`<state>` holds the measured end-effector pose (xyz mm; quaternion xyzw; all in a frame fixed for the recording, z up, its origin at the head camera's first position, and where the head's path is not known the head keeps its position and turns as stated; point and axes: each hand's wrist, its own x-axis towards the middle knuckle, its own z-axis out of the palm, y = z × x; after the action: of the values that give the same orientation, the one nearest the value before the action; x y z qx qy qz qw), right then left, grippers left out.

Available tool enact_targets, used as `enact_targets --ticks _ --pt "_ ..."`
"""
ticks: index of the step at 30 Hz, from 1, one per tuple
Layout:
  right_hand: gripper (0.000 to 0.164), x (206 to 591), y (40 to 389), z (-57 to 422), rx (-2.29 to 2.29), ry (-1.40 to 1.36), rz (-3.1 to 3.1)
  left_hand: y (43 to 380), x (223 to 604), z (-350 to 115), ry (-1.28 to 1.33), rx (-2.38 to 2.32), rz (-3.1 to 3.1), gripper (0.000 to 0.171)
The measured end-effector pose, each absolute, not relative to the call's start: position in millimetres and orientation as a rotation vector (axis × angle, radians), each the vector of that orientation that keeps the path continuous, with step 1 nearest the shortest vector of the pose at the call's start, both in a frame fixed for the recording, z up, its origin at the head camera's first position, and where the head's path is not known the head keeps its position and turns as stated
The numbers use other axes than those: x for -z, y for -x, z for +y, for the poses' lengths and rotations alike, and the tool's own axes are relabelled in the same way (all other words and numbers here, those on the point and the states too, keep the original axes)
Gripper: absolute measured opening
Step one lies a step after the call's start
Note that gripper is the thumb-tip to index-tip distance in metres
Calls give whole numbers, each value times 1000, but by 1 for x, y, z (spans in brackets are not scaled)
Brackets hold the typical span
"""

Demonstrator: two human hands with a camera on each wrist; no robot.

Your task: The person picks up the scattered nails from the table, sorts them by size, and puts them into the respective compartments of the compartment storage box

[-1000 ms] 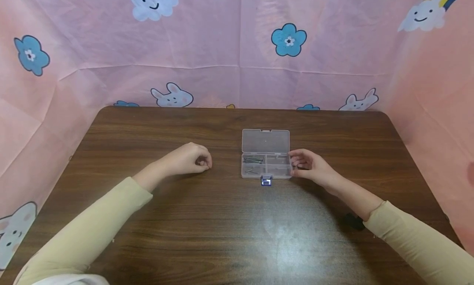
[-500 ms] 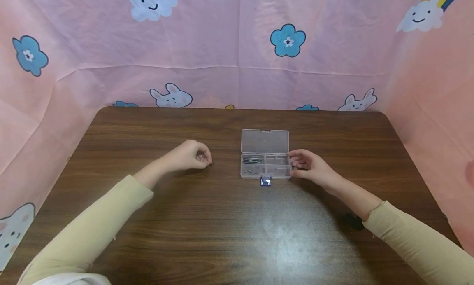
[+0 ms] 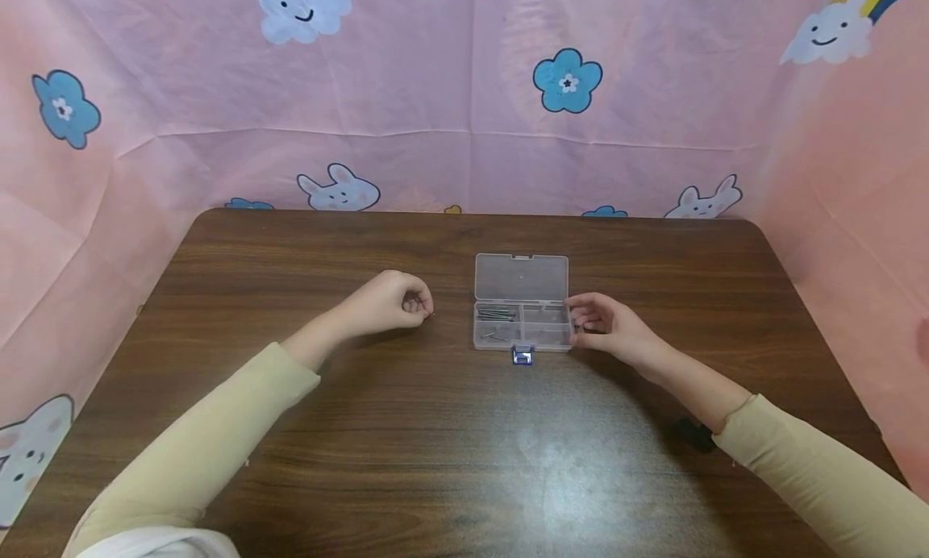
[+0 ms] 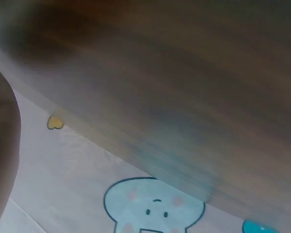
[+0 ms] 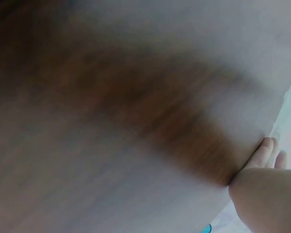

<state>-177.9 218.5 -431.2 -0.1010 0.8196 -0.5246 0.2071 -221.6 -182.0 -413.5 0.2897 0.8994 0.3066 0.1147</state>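
A clear plastic compartment box (image 3: 547,334) stands on the table with its lid (image 3: 521,277) raised and tilted back. Long thin screws or nails (image 3: 497,314) fill its back left compartment, and a few shorter metal pieces (image 3: 495,335) lie in the front left one. My right hand (image 3: 613,328) holds the box's right end, thumb near the front corner and index finger near the back corner. To the left of the box, my left hand (image 3: 395,301) pinches a small metal piece (image 3: 433,314) between thumb and index finger; its kind is too small to make out.
A blue latch (image 3: 522,356) hangs from the box's front. On the wooden table (image 3: 406,461), a dark object (image 3: 693,435) lies partly under the right forearm. Pink patterned cloth (image 3: 406,98) encloses the back and sides.
My left hand has moved right toward the box, and the small metal piece now shows at its fingertips. My right hand and the box have stayed in place.
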Motion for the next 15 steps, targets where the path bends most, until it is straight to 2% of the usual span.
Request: enact_targets --ticks 15 --pt "57 430 178 219 1463 272 2276 224 409 -138 -741 -1122 2630 8"
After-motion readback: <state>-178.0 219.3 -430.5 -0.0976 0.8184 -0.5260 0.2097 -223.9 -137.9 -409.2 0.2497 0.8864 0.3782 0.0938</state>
